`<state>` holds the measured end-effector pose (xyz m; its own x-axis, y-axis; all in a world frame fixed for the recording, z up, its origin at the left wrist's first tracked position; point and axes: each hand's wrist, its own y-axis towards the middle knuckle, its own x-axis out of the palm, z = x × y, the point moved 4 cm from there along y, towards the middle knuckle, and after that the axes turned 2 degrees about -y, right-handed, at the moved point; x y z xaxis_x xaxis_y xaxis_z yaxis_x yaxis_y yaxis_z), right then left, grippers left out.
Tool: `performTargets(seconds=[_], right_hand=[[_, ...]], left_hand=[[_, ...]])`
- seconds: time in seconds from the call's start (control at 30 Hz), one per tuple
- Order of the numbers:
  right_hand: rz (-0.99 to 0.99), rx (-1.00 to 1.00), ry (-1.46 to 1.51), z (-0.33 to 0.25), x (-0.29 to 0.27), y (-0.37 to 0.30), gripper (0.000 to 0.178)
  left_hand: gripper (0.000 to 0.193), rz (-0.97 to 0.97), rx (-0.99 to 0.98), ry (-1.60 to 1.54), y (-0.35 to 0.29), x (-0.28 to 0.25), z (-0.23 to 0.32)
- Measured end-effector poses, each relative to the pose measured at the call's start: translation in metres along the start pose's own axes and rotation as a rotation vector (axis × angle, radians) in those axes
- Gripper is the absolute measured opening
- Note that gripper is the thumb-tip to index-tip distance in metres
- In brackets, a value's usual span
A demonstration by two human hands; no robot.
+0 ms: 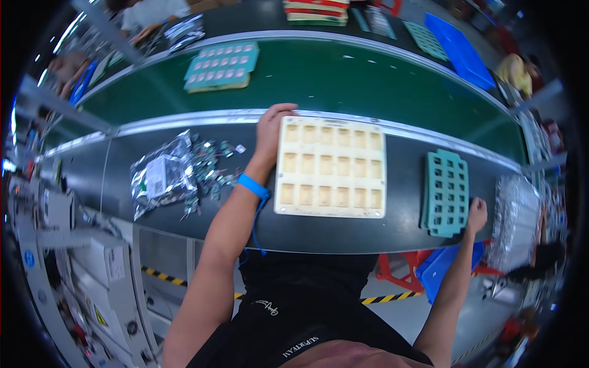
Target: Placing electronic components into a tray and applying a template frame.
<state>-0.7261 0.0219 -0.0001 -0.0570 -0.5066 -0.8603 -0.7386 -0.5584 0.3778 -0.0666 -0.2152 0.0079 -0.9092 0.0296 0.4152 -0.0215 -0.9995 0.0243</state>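
A cream tray [331, 173] with rows of rectangular pockets lies in front of me on the dark bench. My left hand [275, 130] is wrapped round its far left corner, fingers along the far edge and thumb hidden. On that wrist is a blue band [254, 186] with a cord. To the right sits a stack of green perforated plates [446, 195] with square holes. My right hand [477, 214] has its fingers curled at the right edge of this stack. Left of my left forearm, small electronic parts [211, 170] are heaped beside a silver plastic bag [162, 175].
Beyond the bench runs a green conveyor belt [343, 92], carrying a green-topped, filled tray [222, 64]. Clear plastic packs [514, 221] stand at the far right. A blue bin [448, 267] is below the bench edge. Other people work across the line.
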Motion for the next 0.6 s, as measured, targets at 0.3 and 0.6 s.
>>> performTargets(seconds=[0.3,0.6], right_hand=[[-0.046,-0.016,-0.02,0.008,0.006,0.006,0.039],[-0.025,-0.036,-0.054,0.02,0.009,0.013,0.039]], left_hand=[[0.011,0.047,-0.022,-0.139,-0.002,0.004,0.0],[0.012,0.043,-0.016,-0.217,0.0,0.006,-0.001]])
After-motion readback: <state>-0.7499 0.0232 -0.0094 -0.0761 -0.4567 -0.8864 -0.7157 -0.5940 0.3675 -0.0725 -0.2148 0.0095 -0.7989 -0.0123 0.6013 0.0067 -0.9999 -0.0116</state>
